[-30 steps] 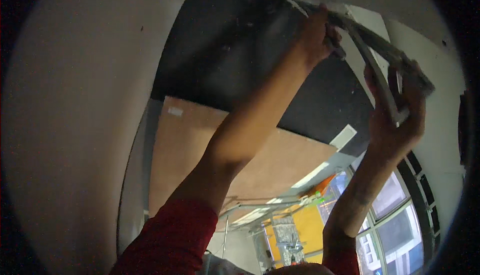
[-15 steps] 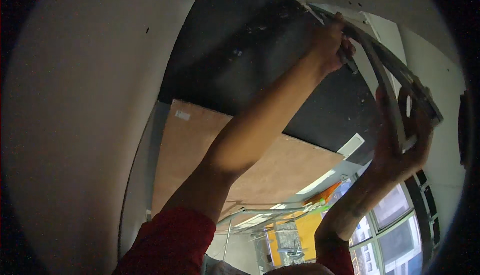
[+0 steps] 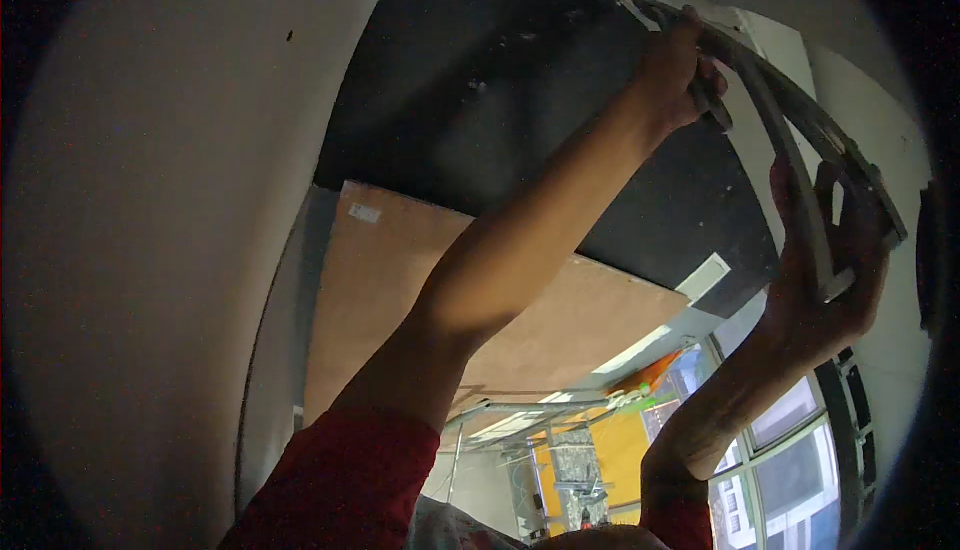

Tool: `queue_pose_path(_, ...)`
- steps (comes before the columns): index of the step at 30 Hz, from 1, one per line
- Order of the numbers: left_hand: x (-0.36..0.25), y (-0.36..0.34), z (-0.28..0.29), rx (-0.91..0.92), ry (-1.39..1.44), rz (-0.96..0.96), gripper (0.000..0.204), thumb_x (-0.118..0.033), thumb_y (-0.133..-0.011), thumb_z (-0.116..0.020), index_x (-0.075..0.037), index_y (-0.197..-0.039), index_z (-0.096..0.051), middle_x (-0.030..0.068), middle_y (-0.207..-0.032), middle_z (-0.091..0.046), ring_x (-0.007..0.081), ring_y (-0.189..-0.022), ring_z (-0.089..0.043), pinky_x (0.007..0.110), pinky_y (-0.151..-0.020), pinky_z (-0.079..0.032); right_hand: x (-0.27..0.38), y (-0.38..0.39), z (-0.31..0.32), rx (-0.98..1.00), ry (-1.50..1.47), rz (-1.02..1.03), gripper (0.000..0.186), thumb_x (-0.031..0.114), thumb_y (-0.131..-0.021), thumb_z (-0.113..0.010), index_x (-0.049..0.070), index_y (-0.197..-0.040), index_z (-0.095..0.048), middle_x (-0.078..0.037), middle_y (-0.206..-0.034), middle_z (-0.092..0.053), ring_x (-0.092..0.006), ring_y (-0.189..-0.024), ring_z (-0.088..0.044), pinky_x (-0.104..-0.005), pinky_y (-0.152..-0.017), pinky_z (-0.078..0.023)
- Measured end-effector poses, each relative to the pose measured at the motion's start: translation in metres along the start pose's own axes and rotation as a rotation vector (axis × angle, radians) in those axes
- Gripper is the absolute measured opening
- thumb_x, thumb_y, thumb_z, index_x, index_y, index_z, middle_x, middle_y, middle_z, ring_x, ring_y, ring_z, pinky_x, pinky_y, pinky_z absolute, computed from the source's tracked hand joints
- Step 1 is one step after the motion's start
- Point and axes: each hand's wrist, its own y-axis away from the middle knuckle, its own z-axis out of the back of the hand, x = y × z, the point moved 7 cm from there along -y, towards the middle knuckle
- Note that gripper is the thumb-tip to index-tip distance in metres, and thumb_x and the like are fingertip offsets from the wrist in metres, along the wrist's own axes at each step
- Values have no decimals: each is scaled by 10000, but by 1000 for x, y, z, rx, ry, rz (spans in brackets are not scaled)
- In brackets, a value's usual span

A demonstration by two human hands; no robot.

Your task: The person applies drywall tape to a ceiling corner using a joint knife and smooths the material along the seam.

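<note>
Both my bare arms reach up, in short red sleeves. My left hand [image 3: 675,80] is closed around the upper part of a long, narrow grey strip [image 3: 775,125], whose exact kind I cannot make out. A short dark stub [image 3: 718,110] sticks out below its fingers. Farther right, my right hand [image 3: 830,260] is curled about the strip's lower part, and the strip's blunt end shows against the palm. A second, darker long strip [image 3: 815,125] runs beside it, along the edge of a pale surface, past the right fingers. Shadow hides part of the grip.
A large black panel [image 3: 450,80] lies behind my left arm, with a brown board [image 3: 390,280] below it. A pale wall surface [image 3: 170,250] fills the left. Windows [image 3: 790,450], metal tubing [image 3: 520,405] and a yellow panel [image 3: 620,450] show at lower right.
Both hands and the grey strip have shifted slightly right; the left hand is a little higher, and the right hand a little farther right. Both grips look the same.
</note>
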Motion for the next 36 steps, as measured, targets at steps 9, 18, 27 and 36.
queue_pose_path(9,-8,2,9,13,-107,-88,305,-395,-912,-411,-103,-859,-483,22,-603,-430,150,-461,-420,316,-428,-400,-21,14,-6,-32,211,-209,351,-3,-791,-558,-80,-1127,-492,-187,-1163,-487,-324,-1006,-550,-493,-865,-488)
queue_pose_path(18,-12,10,6,-30,-51,-42,292,-353,-933,-376,-99,-826,-471,46,-628,-488,142,-456,-419,279,-418,-388,-38,15,-1,-133,-213,-399,426,168,-793,-540,-51,-1153,-481,-184,-1180,-470,-381,-1132,-437,-594,-886,-423)
queue_pose_path(27,-19,4,21,-18,-45,-73,260,-295,-937,-377,-73,-841,-470,73,-628,-490,159,-448,-419,282,-431,-395,-50,20,-8,-189,-211,-400,432,157,-758,-571,-58,-1126,-504,-155,-1134,-520,-333,-1124,-468,-597,-895,-413)
queue_pose_path(36,-55,9,19,168,-509,-570,171,-238,-905,-436,-82,-853,-483,38,-650,-485,149,-488,-452,288,-437,-396,-25,29,-39,59,490,181,359,-40,-641,-631,46,-988,-600,-172,-1106,-545,-302,-1019,-539,-368,-853,-444)
